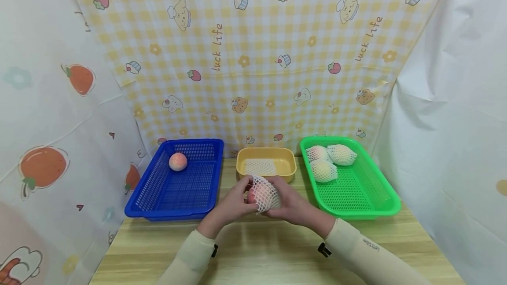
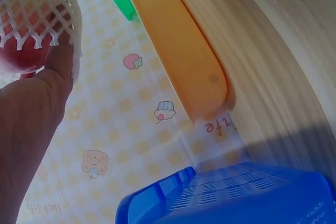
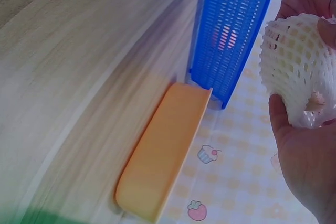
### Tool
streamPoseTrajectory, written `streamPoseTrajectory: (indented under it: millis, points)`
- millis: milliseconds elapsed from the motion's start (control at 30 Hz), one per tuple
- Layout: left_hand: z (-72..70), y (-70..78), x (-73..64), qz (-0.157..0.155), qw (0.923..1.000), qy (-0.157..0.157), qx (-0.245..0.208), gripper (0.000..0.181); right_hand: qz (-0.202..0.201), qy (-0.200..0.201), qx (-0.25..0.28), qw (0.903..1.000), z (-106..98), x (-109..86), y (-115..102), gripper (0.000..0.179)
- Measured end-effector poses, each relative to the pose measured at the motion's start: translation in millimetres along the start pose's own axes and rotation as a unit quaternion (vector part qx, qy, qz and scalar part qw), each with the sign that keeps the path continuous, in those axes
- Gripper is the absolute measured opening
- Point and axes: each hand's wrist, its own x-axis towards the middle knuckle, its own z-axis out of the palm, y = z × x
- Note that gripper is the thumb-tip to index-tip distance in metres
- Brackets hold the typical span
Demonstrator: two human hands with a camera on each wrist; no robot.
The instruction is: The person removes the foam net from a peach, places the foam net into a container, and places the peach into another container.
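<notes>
Both hands hold a pink peach [image 1: 251, 196] above the table, in front of the yellow tray. A white foam net sleeve [image 1: 265, 193] is drawn over most of the fruit, leaving its left side bare. My left hand [image 1: 235, 201] grips the peach from the left; in the left wrist view the net's cut edge [image 2: 37, 40] hangs over the red skin. From the right, my right hand [image 1: 291, 201] holds the netted side, its thumb and fingers around the foam net [image 3: 296, 66] in the right wrist view.
The yellow tray [image 1: 266, 149] holds flat foam nets [image 1: 260, 167]. To the left, a blue basket [image 1: 190, 192] contains one bare peach [image 1: 178, 162]. The green basket [image 1: 368, 195] at right holds three netted fruits [image 1: 323, 170]. A checkered cloth [image 1: 261, 91] hangs behind.
</notes>
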Motion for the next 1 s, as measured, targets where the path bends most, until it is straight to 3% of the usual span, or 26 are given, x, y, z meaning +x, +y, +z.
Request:
streamPoseTrajectory:
  millis: [500, 1000]
  points:
    - [-0.5, 0.6, -0.8, 0.005, 0.999, -0.001, -0.045, 0.062, -0.02, 0.021, -0.007, 0.9995, -3.3, 1.2, -4.8, 0.086]
    - [-10.3, -2.5, -4.7, 0.001, 0.9994, 0.02, -0.028, 0.067, -0.05, 0.054, -0.041, 0.9965, -11.5, -2.5, -3.3, 0.068]
